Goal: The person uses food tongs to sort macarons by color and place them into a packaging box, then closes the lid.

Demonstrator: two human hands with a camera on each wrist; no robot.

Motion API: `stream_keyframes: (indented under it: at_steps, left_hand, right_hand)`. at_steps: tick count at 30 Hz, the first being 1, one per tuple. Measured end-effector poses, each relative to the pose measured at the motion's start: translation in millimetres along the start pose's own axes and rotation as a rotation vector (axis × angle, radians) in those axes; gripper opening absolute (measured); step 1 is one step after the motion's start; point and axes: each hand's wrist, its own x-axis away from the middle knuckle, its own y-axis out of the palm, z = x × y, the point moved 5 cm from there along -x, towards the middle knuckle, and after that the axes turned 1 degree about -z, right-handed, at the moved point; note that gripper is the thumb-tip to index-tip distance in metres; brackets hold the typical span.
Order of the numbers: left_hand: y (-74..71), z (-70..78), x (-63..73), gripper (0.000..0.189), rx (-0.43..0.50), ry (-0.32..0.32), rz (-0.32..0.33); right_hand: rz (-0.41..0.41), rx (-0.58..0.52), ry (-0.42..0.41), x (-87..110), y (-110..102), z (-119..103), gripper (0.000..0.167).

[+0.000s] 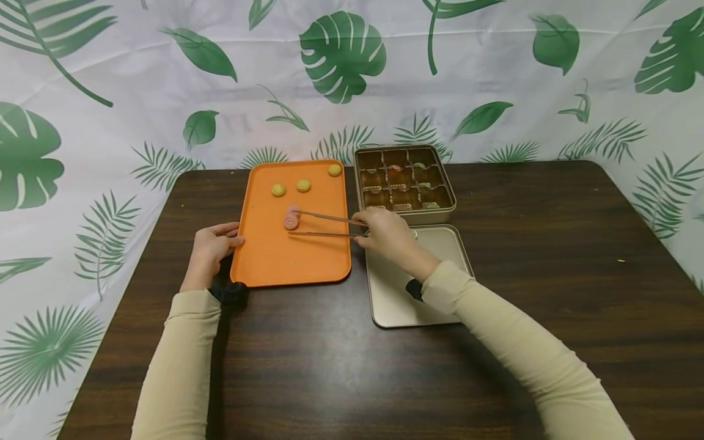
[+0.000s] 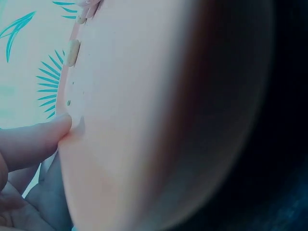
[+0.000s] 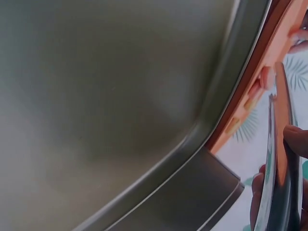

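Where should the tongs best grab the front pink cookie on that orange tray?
Probably by the left and right edges of the front pink cookie, coming from the near side. It is round and those edges look free, while another pink cookie crowds its far edge. The tongs in the right hand point in from the right, so they may need turning first.

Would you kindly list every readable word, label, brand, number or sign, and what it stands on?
No text can be read for certain.
Pink round piece: a mark on top, too small to read.
Brown compartment insert: pale marks in the pockets, too small to tell whether they are lettering.
Leaf-print cloth: faint letter-like shapes, too blurred to read.
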Motion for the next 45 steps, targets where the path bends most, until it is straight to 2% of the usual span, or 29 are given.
stream_keyframes:
  at_steps: [16,24,33,45]
  left_hand:
    - [1.5,2.5,-0.2,0.050,-0.009,0.006,-0.009]
    - [2.2,2.2,-0.7,0.050,0.001,0.003,-0.006]
    - [1.5,1.6,0.7,0.050,0.009,-0.004,-0.005]
    - [1.1,-0.1,1.0,0.050,0.005,0.000,-0.008]
  right_hand:
    - [-0.062,-0.034,0.041,-6.2,9,-5,0.040]
    - [-0.043,-0.047,0.036,-6.0,10,-6,0.038]
    - [-0.065,-0.060,0.086,-7.3,12,-3,0.038]
    - [-0.105,-0.089,0.075,-7.9,16,-6,0.036]
